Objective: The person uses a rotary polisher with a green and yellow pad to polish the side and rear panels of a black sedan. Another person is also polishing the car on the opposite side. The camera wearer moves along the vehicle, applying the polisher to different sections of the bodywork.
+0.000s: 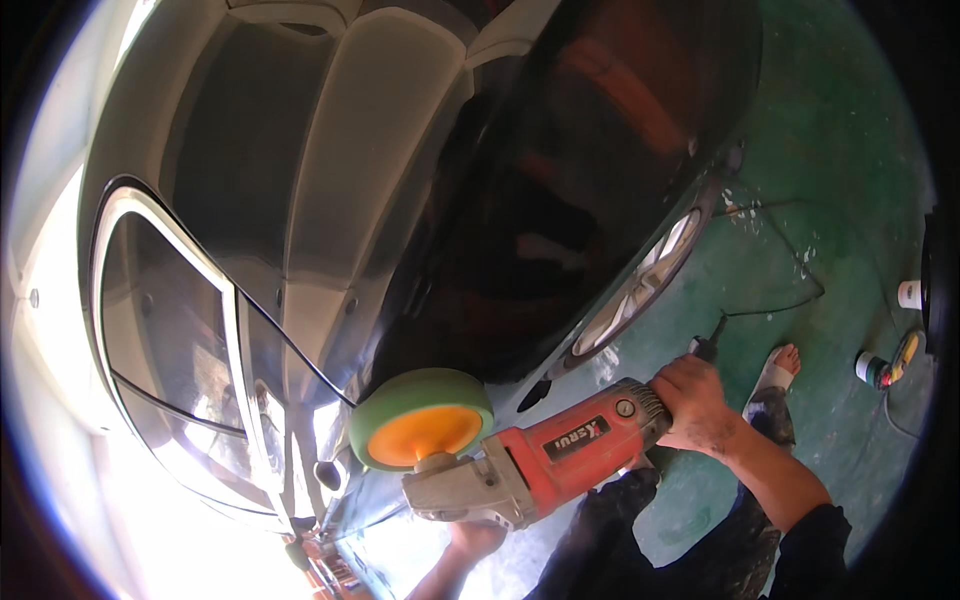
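Beneath the polisher (pixel 545 460), left fingers (pixel 484 538) part-hidden, grip unclear, right fingers (pixel 682 388) clasping its rear

Landmark: your polisher (pixel 575 452) | at its left end: pad (pixel 422 422) | at its right end: your right hand (pixel 692 402) | just below its front: your left hand (pixel 477 538) | beyond it: car hood (pixel 490 290) | left of it: side window (pixel 170 310) | beyond and right: headlight (pixel 638 287)

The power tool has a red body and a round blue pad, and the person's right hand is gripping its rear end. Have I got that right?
Not quite: in the head view the round pad is green with an orange middle, not blue. The rest is right: the power tool has a red body, and the person's right hand grips its rear end.
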Demonstrator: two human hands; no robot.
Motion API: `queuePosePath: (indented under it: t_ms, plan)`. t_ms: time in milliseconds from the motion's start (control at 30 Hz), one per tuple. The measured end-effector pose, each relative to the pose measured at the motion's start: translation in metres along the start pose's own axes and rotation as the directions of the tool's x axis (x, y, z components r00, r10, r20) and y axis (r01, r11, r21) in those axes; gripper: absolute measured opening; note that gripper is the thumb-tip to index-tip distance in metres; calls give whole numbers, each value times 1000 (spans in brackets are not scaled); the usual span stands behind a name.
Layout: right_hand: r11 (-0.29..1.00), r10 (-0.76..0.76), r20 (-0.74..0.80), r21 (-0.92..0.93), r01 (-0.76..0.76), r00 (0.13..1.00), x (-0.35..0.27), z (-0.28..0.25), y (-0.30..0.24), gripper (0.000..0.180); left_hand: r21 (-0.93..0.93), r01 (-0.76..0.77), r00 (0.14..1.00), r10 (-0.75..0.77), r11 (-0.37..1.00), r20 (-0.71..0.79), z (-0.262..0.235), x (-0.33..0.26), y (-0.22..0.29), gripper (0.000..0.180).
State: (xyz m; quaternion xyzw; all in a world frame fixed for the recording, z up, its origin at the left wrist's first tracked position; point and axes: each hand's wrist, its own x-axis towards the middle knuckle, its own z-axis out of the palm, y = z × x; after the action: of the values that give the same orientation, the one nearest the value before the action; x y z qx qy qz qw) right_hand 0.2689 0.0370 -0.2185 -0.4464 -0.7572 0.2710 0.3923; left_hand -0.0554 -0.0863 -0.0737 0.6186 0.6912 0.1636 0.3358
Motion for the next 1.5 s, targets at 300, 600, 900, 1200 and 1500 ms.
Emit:
queuePosePath:
  t_ms: [300, 600, 900, 1200, 1500]
  plan:
    - [962, 271, -144, 13, -272, 952, 18, -98, 30, 48, -119, -260, 940, 280, 958, 198, 32, 151, 209, 31]
    - [885, 463, -6, 66, -462, 886, -29, -84, 33, 51, -3, -85, 962, 82, 996, 259, 59, 142, 207, 24]
    - [951, 251, 141, 149, -271, 958, -42, -23, 22, 43, 164, -7, 979, -27, 986, 202, 33, 63, 110, 40]
    - [885, 420, 121, 165, -436, 899, -1, -141, 84, 37, -122, 254, 898, -187, 959, 397, 53, 157, 239, 38]
    - [705, 641, 80, 332, -627, 763, 18, -199, 131, 35, -205, 257, 755, -64, 944, 653, 88, 250, 331, 15]
